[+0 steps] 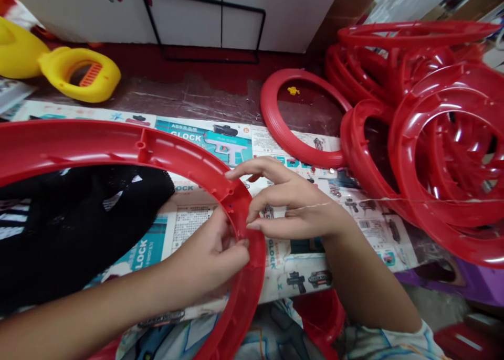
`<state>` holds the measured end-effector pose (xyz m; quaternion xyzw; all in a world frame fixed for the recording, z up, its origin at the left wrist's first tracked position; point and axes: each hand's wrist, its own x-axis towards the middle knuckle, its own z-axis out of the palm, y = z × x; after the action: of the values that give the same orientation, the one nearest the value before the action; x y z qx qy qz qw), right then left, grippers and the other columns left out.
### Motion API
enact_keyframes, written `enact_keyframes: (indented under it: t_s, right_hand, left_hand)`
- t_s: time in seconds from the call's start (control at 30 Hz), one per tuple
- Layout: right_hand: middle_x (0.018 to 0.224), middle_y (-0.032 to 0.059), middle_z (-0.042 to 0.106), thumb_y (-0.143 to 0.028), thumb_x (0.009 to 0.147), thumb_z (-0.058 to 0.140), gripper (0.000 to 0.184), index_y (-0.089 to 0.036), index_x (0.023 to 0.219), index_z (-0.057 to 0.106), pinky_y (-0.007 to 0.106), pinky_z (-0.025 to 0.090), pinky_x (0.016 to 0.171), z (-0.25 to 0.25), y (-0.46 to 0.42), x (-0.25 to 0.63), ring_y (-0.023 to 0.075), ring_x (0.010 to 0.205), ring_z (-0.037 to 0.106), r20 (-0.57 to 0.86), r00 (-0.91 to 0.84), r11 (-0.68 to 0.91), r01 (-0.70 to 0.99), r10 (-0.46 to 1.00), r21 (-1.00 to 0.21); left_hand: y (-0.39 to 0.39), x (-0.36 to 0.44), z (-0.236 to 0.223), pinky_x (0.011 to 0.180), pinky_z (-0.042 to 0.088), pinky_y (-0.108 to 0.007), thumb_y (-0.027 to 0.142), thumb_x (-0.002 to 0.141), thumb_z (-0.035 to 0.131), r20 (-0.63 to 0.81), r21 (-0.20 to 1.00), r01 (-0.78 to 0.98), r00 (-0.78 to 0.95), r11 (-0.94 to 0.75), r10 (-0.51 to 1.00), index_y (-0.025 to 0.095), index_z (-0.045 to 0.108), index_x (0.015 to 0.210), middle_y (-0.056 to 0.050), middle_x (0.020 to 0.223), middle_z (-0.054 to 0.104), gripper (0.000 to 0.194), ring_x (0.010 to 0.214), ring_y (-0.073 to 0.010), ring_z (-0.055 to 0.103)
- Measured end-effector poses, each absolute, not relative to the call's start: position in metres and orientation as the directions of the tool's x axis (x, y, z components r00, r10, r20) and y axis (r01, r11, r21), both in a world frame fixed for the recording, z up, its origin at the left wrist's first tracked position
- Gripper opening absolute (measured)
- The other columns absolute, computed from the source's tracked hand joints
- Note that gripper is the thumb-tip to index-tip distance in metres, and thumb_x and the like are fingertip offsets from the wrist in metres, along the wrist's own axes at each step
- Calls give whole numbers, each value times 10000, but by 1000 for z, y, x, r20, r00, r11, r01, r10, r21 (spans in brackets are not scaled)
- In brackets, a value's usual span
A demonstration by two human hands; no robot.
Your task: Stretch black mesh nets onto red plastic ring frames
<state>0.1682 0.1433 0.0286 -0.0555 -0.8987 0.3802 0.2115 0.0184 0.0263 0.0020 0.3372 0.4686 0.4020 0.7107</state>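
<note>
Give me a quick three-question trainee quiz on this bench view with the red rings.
1. True or false: both hands touch the large red plastic ring.
2. Which hand, left hand or right hand, pinches the ring's rim from inside the hoop?
3. Multiple choice: the pile of red plastic rings lies A) at the left, B) at the right, C) under the black fabric.

Key: 1 true; 2 left hand; 3 B.
</note>
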Motion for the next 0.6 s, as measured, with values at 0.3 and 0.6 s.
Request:
enact_keyframes:
  t_s: [0.3, 0.6]
  right_hand:
    - [1428, 104, 432, -211, 865, 625, 94, -195, 839, 714, 460, 276, 1129, 26, 146, 166, 225, 1333, 399, 267, -945, 722, -52, 187, -690]
    - [1435, 55, 366, -254, 891, 584, 162, -188, 777, 677, 429, 270, 1145, 26, 142, 163, 229, 1366, 330, 202, -952, 646, -5, 231, -763]
  left_hand:
    - [27, 19, 2, 568, 427, -213, 179, 746, 596, -428, 774, -332, 353, 539, 832, 209, 425, 1012, 36, 802, 536, 318, 653, -101, 497]
    - [19, 17, -1, 453, 324, -144, 179, 832, 590, -447, 667, -396, 465, 631, 764, 237, 394, 1047, 81, 716, 471, 297, 506, -39, 373]
